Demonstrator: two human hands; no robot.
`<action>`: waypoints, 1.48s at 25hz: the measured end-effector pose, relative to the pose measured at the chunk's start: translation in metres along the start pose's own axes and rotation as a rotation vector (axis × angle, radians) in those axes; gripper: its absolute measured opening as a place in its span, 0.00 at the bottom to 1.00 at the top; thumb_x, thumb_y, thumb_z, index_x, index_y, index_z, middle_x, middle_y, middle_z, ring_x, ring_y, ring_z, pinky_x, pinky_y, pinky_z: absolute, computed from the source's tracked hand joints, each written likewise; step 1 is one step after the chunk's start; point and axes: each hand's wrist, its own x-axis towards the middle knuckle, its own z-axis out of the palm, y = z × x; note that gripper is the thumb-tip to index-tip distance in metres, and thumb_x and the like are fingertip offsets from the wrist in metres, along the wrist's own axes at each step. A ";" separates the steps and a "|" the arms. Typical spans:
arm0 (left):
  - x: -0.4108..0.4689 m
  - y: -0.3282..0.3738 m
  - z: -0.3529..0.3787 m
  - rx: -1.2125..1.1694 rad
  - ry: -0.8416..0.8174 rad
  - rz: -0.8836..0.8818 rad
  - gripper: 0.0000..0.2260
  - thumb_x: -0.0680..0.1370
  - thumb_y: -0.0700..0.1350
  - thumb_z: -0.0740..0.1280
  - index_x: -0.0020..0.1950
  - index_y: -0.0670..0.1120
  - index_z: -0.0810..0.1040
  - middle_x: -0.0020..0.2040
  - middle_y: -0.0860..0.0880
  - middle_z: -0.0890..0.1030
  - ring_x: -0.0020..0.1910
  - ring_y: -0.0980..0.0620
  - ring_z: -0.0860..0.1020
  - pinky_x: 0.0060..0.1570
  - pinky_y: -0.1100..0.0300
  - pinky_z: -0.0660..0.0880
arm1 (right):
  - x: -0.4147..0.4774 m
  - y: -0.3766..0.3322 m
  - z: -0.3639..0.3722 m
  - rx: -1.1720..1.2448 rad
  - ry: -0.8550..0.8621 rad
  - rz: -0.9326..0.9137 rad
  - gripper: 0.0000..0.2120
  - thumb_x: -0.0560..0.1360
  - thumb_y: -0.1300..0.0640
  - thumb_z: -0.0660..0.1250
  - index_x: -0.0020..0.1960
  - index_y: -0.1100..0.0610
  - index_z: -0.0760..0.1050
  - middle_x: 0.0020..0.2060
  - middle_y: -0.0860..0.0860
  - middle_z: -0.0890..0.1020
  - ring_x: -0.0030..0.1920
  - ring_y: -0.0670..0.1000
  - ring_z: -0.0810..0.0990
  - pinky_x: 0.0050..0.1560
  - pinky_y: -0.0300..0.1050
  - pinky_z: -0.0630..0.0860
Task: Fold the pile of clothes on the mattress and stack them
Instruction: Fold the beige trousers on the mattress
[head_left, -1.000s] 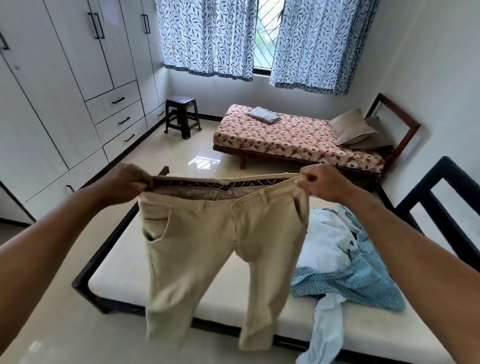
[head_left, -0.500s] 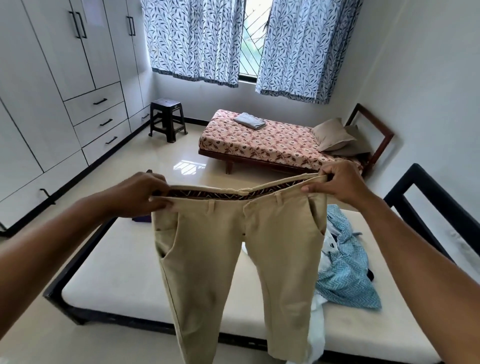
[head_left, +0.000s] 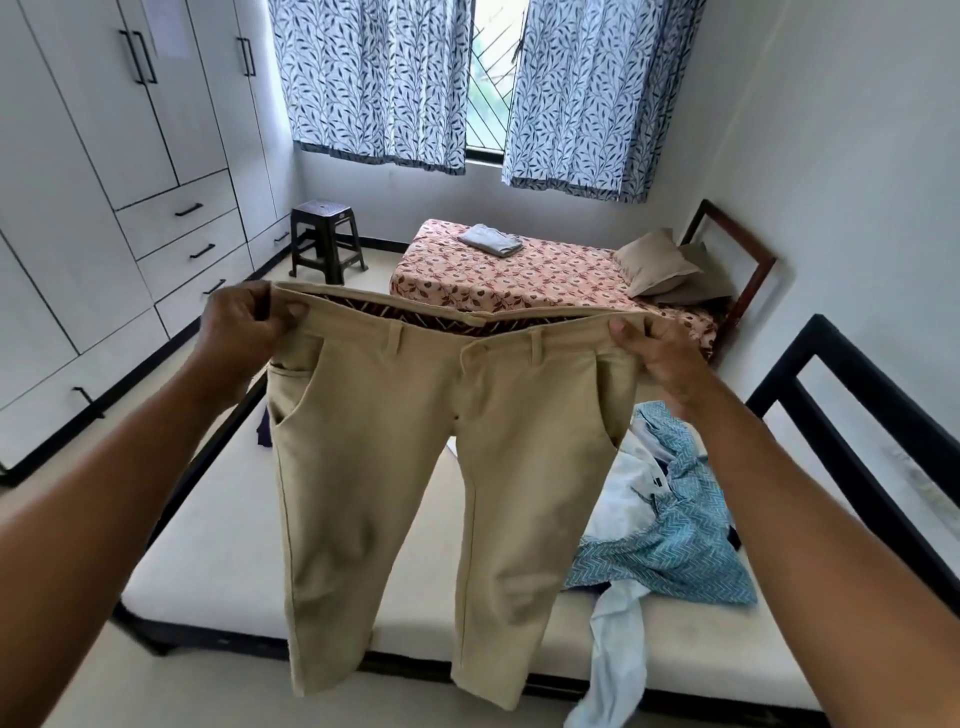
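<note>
A pair of beige trousers hangs in the air in front of me, front side facing me, legs dangling over the cream mattress. My left hand grips the left end of the waistband and my right hand pinches the right end, stretching it flat. On the mattress to the right lies a heap of clothes: a teal patterned garment and a white shirt, with a pale sleeve hanging over the near edge. A dark cloth peeks out behind the trousers.
The mattress sits in a black bed frame. Beyond it stands a second bed with a floral sheet, a folded grey cloth and pillows. A dark stool and white wardrobes line the left side.
The trousers have been lifted and spread wider across the view; the waistband is now pulled straight between both hands. The camera has shifted, showing more of the clothes heap.
</note>
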 end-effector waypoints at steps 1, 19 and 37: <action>0.000 0.001 -0.002 0.004 -0.027 -0.017 0.14 0.80 0.35 0.70 0.46 0.54 0.86 0.43 0.53 0.85 0.49 0.48 0.81 0.47 0.60 0.80 | -0.002 -0.001 0.006 0.087 -0.008 0.030 0.06 0.83 0.60 0.65 0.53 0.60 0.80 0.38 0.46 0.88 0.37 0.42 0.85 0.37 0.35 0.79; -0.033 0.056 0.088 -0.016 0.212 -0.121 0.04 0.71 0.50 0.78 0.39 0.51 0.87 0.35 0.52 0.86 0.37 0.47 0.86 0.40 0.45 0.85 | 0.017 -0.011 0.133 -0.393 0.505 -0.302 0.16 0.71 0.48 0.78 0.33 0.58 0.80 0.27 0.49 0.80 0.27 0.46 0.74 0.33 0.41 0.69; -0.039 0.064 0.113 -0.049 -0.051 0.104 0.16 0.77 0.33 0.65 0.60 0.45 0.84 0.55 0.48 0.87 0.54 0.49 0.85 0.57 0.44 0.82 | 0.015 -0.021 0.115 -0.245 0.161 -0.258 0.16 0.69 0.47 0.80 0.44 0.59 0.84 0.39 0.56 0.87 0.37 0.52 0.81 0.42 0.61 0.83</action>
